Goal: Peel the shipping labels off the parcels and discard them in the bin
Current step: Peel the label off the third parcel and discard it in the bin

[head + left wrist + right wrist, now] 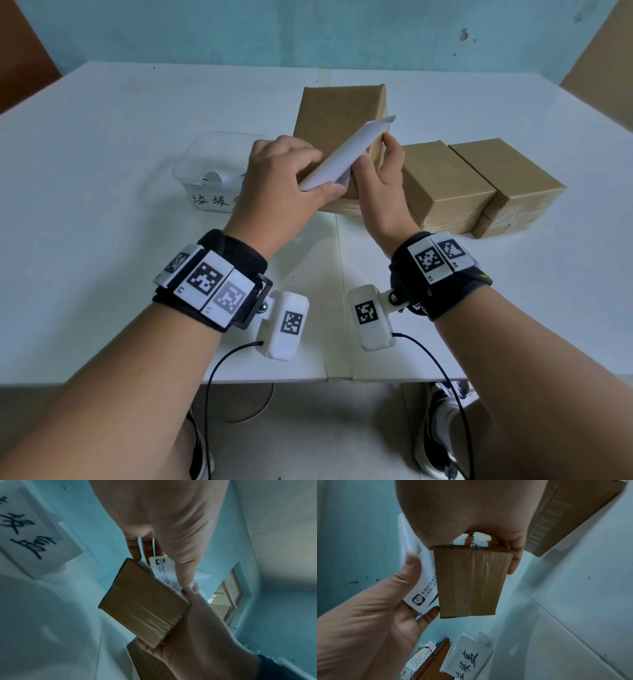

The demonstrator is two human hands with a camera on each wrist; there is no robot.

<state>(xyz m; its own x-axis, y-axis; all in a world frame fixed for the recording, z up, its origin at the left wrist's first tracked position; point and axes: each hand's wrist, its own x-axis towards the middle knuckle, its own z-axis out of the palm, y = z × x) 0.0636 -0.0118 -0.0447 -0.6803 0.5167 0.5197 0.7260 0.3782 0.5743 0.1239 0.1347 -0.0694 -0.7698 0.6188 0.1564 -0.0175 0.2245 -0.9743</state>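
Observation:
A tall brown parcel stands upright at the table's middle. My right hand grips its right edge, seen from below in the right wrist view on the taped parcel. My left hand pinches the near end of a white shipping label, which is lifted off the parcel's face and slants up to its right edge. The left wrist view shows thumb and fingers on the printed label beside the parcel. The clear plastic bin, with handwriting on its front, sits left of the parcel behind my left hand.
Two smaller brown parcels lie side by side to the right on the white table. Paper scraps lie inside the bin. A blue wall stands behind the table.

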